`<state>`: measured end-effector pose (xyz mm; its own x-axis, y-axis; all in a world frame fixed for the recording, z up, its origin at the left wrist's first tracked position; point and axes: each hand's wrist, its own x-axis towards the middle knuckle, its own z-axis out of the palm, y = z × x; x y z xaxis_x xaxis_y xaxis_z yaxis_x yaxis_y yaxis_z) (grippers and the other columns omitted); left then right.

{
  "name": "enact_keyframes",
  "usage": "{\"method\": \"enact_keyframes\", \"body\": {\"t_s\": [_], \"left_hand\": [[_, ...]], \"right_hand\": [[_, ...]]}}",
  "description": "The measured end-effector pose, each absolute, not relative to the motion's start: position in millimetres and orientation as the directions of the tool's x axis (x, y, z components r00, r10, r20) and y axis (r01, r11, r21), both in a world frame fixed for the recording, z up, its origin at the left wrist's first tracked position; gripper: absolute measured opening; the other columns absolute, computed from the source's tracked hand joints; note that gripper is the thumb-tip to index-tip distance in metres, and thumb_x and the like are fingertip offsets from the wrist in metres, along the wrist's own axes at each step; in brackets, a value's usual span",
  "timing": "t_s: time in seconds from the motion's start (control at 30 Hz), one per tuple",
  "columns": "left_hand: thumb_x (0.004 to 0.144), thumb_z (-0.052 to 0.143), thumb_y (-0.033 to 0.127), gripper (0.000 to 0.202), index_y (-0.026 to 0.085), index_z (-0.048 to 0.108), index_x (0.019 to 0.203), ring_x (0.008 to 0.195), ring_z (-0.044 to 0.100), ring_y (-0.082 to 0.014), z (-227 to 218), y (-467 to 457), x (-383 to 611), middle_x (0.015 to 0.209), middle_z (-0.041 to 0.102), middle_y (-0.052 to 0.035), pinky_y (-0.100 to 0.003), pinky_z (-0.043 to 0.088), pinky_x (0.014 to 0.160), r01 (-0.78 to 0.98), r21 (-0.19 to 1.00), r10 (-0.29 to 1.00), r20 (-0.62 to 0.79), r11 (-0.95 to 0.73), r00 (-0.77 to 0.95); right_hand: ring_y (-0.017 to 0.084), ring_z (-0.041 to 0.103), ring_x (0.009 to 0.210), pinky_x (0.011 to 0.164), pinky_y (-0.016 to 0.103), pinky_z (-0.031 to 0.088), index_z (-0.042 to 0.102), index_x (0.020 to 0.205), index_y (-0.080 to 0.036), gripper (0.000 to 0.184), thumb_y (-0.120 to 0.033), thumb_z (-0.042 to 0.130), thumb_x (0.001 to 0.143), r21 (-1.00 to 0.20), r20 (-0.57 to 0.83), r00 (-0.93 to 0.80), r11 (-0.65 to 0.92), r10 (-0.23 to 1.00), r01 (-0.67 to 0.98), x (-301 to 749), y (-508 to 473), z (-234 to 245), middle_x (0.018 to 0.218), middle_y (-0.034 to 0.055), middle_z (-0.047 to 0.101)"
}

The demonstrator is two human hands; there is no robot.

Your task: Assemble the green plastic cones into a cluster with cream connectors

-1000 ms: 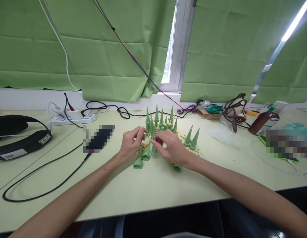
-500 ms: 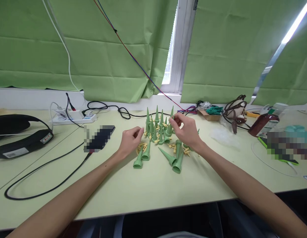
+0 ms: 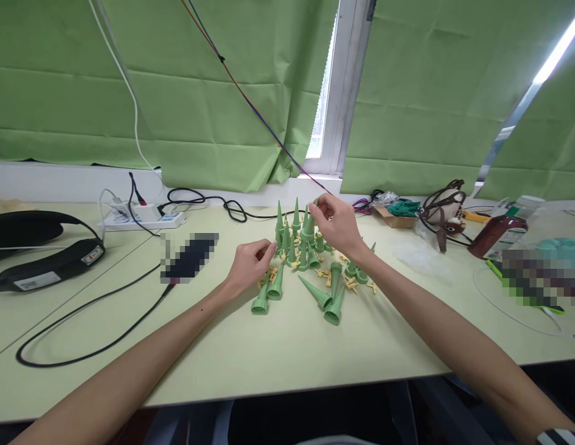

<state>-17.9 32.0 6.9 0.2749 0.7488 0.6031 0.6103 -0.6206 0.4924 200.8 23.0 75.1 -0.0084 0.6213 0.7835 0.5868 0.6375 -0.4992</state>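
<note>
My right hand (image 3: 337,224) pinches a green plastic watering spike (image 3: 308,230) near its pointed top, above the back of a cluster of such spikes. Many spikes in the cluster stand upright on their wide bases, points up, such as this one (image 3: 286,240). My left hand (image 3: 251,262) rests at the cluster's left edge, fingers curled against the thumb; whatever may be between them is hidden. In front, several hollow spikes lie on their sides, including one on the left (image 3: 275,284) and one on the right (image 3: 334,309). Small yellow valve-like pieces (image 3: 351,284) lie scattered among them.
A phone (image 3: 188,259) on a black cable and a power strip (image 3: 143,219) are at the left. To the right are crumpled clear plastic (image 3: 420,256), a small cardboard box (image 3: 394,216) and a brown bottle (image 3: 498,236). The table's front edge (image 3: 287,398) runs near me.
My right hand has moved left and slightly up, with a green watering spike now showing below its fingers. My left hand stays nearly in place beside the cluster. The view has shifted slightly.
</note>
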Motion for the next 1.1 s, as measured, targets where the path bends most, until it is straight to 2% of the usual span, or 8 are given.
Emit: {"method": "enact_keyframes", "body": {"t_s": [0.3, 0.47, 0.63, 0.77, 0.9, 0.97, 1.03, 1.1], "left_hand": [[0.094, 0.046, 0.036, 0.038, 0.016, 0.058, 0.064, 0.053, 0.042, -0.0106, 6, 33, -18, 0.056, 0.053, 0.0020, -0.025, 0.035, 0.058, 0.648, 0.477, 0.765, 0.583, -0.594, 0.273], [0.092, 0.047, 0.033, 0.030, 0.017, 0.064, 0.073, 0.069, 0.055, -0.0162, 4, 40, -22, 0.077, 0.066, -0.0036, -0.029, 0.040, 0.068, 0.759, 0.407, 0.789, 0.572, -0.509, 0.222], [0.093, 0.043, 0.038, 0.034, 0.019, 0.070, 0.082, 0.082, 0.061, -0.0227, -2, 48, -28, 0.094, 0.069, -0.0085, -0.031, 0.038, 0.066, 0.866, 0.343, 0.898, 0.376, -0.364, 0.229], [0.093, 0.041, 0.040, 0.039, 0.020, 0.069, 0.076, 0.080, 0.061, -0.0251, -4, 47, -27, 0.086, 0.069, -0.0096, -0.031, 0.037, 0.062, 0.872, 0.320, 0.914, 0.294, -0.370, 0.280], [0.093, 0.040, 0.034, 0.036, 0.020, 0.068, 0.075, 0.077, 0.061, -0.0233, -7, 42, -23, 0.083, 0.068, -0.0091, -0.030, 0.038, 0.064, 0.844, 0.311, 0.889, 0.291, -0.437, 0.353], [0.093, 0.040, 0.032, 0.035, 0.020, 0.067, 0.074, 0.076, 0.061, -0.0229, -8, 41, -21, 0.083, 0.068, -0.0091, -0.030, 0.038, 0.065, 0.830, 0.306, 0.876, 0.295, -0.466, 0.382], [0.093, 0.040, 0.031, 0.034, 0.019, 0.065, 0.073, 0.076, 0.060, -0.0227, -9, 39, -20, 0.082, 0.067, -0.0091, -0.031, 0.037, 0.065, 0.820, 0.301, 0.864, 0.303, -0.487, 0.402], [0.093, 0.040, 0.029, 0.032, 0.019, 0.063, 0.072, 0.074, 0.059, -0.0219, -9, 39, -19, 0.081, 0.066, -0.0088, -0.030, 0.037, 0.065, 0.810, 0.301, 0.855, 0.312, -0.503, 0.415]], "right_hand": [[0.012, 0.046, 0.054, 0.058, 0.025, 0.036, 0.046, 0.066, -0.020, 0.024, -0.028, 0.055, 0.086, -0.505, 0.690, -0.117, 0.591, 0.714, 0.629, 195, 33, 59, 0.058, -0.0030, 0.053], [0.012, 0.044, 0.054, 0.057, 0.025, 0.033, 0.044, 0.065, -0.020, 0.026, -0.029, 0.053, 0.088, -0.469, 0.682, -0.148, 0.583, 0.716, 0.664, 195, 32, 48, 0.058, -0.0033, 0.051], [0.012, 0.041, 0.052, 0.056, 0.025, 0.032, 0.043, 0.066, -0.021, 0.026, -0.029, 0.052, 0.089, -0.471, 0.677, -0.137, 0.570, 0.723, 0.673, 194, 30, 45, 0.056, -0.0040, 0.049], [0.012, 0.045, 0.054, 0.059, 0.025, 0.034, 0.051, 0.073, -0.020, 0.022, -0.033, 0.055, 0.089, -0.472, 0.678, -0.124, 0.558, 0.725, 0.683, 195, 28, 45, 0.058, -0.0035, 0.053], [0.013, 0.047, 0.057, 0.060, 0.025, 0.036, 0.054, 0.103, -0.019, 0.023, -0.038, 0.056, 0.091, -0.483, 0.779, 0.054, 0.543, 0.625, 0.687, 192, 16, 42, 0.066, -0.0037, 0.054], [0.013, 0.045, 0.057, 0.058, 0.025, 0.036, 0.051, 0.103, -0.019, 0.018, -0.035, 0.049, 0.095, -0.472, 0.835, 0.144, 0.558, 0.531, 0.683, 188, 7, 39, 0.067, -0.0035, 0.050], [0.013, 0.045, 0.056, 0.056, 0.025, 0.035, 0.051, 0.096, -0.019, 0.014, -0.031, 0.045, 0.097, -0.412, 0.864, 0.083, 0.602, 0.496, 0.685, 182, -1, 34, 0.066, -0.0023, 0.050], [0.012, 0.047, 0.057, 0.055, 0.026, 0.035, 0.053, 0.089, -0.019, 0.017, -0.028, 0.042, 0.098, -0.306, 0.861, -0.084, 0.643, 0.501, 0.703, 176, -9, 28, 0.070, 0.0014, 0.056]]}}
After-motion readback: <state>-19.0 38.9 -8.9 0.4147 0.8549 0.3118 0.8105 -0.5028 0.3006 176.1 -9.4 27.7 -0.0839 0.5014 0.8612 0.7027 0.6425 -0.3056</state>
